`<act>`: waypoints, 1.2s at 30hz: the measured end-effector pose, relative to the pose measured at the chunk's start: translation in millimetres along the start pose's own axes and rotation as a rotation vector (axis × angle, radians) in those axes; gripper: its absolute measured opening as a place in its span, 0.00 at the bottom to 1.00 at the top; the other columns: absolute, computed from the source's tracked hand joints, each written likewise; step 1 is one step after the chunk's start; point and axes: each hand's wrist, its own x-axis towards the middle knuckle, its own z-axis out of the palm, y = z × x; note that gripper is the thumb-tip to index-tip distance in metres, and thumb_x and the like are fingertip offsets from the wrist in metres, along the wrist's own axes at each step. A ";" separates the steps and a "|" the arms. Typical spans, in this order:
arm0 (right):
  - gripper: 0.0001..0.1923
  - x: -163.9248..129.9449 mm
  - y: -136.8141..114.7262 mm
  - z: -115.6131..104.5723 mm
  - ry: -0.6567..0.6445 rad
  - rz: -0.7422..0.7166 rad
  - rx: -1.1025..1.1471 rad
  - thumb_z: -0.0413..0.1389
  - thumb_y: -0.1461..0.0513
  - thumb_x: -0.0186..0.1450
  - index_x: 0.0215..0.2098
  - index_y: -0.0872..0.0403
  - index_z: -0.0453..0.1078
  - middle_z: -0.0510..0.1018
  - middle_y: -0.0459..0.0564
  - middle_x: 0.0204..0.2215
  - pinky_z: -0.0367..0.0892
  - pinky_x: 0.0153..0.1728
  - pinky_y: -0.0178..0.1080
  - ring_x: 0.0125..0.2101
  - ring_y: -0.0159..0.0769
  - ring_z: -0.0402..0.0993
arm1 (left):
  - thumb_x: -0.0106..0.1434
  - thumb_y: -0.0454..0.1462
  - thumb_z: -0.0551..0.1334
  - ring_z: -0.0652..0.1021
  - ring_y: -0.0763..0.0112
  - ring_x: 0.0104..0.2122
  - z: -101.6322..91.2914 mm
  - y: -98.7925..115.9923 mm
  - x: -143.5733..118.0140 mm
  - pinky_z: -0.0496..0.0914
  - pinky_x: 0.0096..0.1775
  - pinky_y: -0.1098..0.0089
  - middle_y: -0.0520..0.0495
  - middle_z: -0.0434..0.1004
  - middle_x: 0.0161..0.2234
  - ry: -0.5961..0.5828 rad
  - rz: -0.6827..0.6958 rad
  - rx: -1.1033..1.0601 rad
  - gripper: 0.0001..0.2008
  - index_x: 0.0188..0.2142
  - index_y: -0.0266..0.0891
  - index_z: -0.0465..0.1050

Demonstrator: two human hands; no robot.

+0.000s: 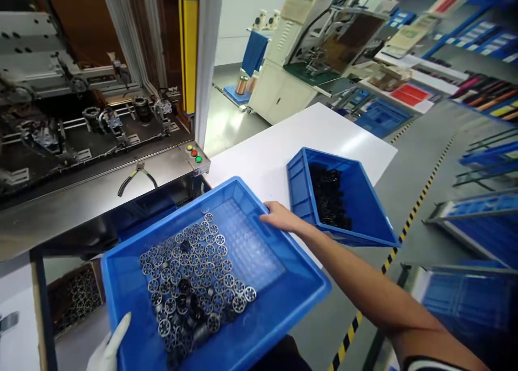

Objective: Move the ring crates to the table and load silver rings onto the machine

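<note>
a blue tray (pixel 259 252) is filling the middle of the view, sitting between the person's two hands and tilting, with its lower side nearest the body. the right grip (pixel 279 217) is bare and is closing on the tray's right rim beside the handle slot, thumb showing on top and the other fingers partly hiding. the left grip (pixel 108 347), in a white glove, is holding the tray's left rim near the bottom corner; its thumb is lying along the wall, while its other fingers are hiding from view. inside the tray, many small spoked rings (pixel 198 271) are crowding toward the left and lower part, most lying flat in silver, some darker ones tipping on edge in the lower heap; the tray's upper right floor is showing bare. just beyond the tray's right side, a deep blue bin (pixel 298 193) is standing on the white table (pixel 259 169), holding a pile of black parts (pixel 328 196). past the tray's upper left, pliers (pixel 140 166) are lying on the metal ledge of a machine (pixel 52 160), and three buttons (pixel 194 153), yellow, red and green, are sitting at the ledge's end nearest the tray. just left of the tray, a box (pixel 97 276) is holding more rings. well to the right of the tray, a yellow and black stripe (pixel 424 194) is running along the floor.
</note>
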 end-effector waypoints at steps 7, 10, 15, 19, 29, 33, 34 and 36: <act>0.05 73.8 45.2 -75.0 0.045 0.059 0.055 0.55 0.66 0.46 0.23 0.57 0.68 0.71 0.44 0.16 0.61 0.21 0.32 0.20 0.32 0.69 | 0.50 0.47 0.71 0.75 0.51 0.56 99.9 55.9 -50.8 0.70 0.59 0.55 0.50 0.81 0.48 -0.113 0.152 -0.079 0.19 0.42 0.49 0.80; 0.06 111.8 61.6 -92.1 0.045 0.063 0.076 0.54 0.67 0.46 0.24 0.58 0.68 0.70 0.44 0.16 0.61 0.21 0.32 0.19 0.32 0.68 | 0.48 0.46 0.73 0.79 0.48 0.50 136.3 72.4 -63.1 0.76 0.52 0.53 0.45 0.82 0.46 -0.092 0.136 -0.120 0.27 0.47 0.43 0.78; 0.07 173.7 82.7 -118.7 0.035 0.026 0.048 0.54 0.66 0.46 0.25 0.59 0.70 0.70 0.46 0.16 0.59 0.20 0.34 0.19 0.32 0.66 | 0.49 0.45 0.74 0.82 0.52 0.41 194.1 93.6 -80.8 0.80 0.42 0.57 0.43 0.82 0.42 -0.094 0.110 -0.212 0.28 0.49 0.40 0.75; 0.07 217.8 96.2 -145.7 0.029 0.001 -0.007 0.56 0.66 0.47 0.26 0.60 0.71 0.69 0.45 0.17 0.58 0.21 0.34 0.19 0.31 0.65 | 0.49 0.42 0.74 0.83 0.54 0.37 242.7 99.5 -91.1 0.79 0.38 0.58 0.42 0.82 0.40 -0.083 0.102 -0.241 0.26 0.48 0.39 0.74; 0.16 266.2 127.0 -241.5 0.125 0.012 -0.301 0.61 0.53 0.57 0.35 0.58 0.76 0.78 0.48 0.29 0.63 0.33 0.34 0.31 0.35 0.71 | 0.45 0.41 0.73 0.79 0.64 0.27 367.0 106.0 -88.0 0.74 0.32 0.65 0.44 0.80 0.30 -0.113 0.098 -0.261 0.24 0.40 0.35 0.72; 0.22 250.4 165.9 -260.3 0.241 0.063 -0.488 0.58 0.55 0.61 0.50 0.59 0.72 0.78 0.60 0.45 0.63 0.44 0.40 0.45 0.45 0.73 | 0.44 0.41 0.74 0.78 0.65 0.27 415.6 116.0 -85.4 0.74 0.33 0.65 0.43 0.80 0.30 -0.178 0.137 -0.291 0.24 0.39 0.33 0.73; 0.25 245.8 176.7 -263.3 0.281 0.078 -0.521 0.56 0.57 0.63 0.55 0.61 0.68 0.76 0.64 0.49 0.63 0.47 0.42 0.49 0.48 0.71 | 0.44 0.41 0.74 0.78 0.65 0.28 427.8 120.3 -84.1 0.74 0.34 0.65 0.42 0.80 0.31 -0.193 0.150 -0.299 0.24 0.39 0.33 0.73; 0.28 239.0 196.7 -269.4 0.350 0.113 -0.569 0.52 0.60 0.66 0.62 0.64 0.61 0.71 0.71 0.54 0.60 0.49 0.44 0.54 0.52 0.68 | 0.44 0.39 0.74 0.79 0.63 0.29 450.8 132.6 -79.6 0.74 0.35 0.65 0.40 0.81 0.33 -0.223 0.175 -0.309 0.24 0.40 0.32 0.74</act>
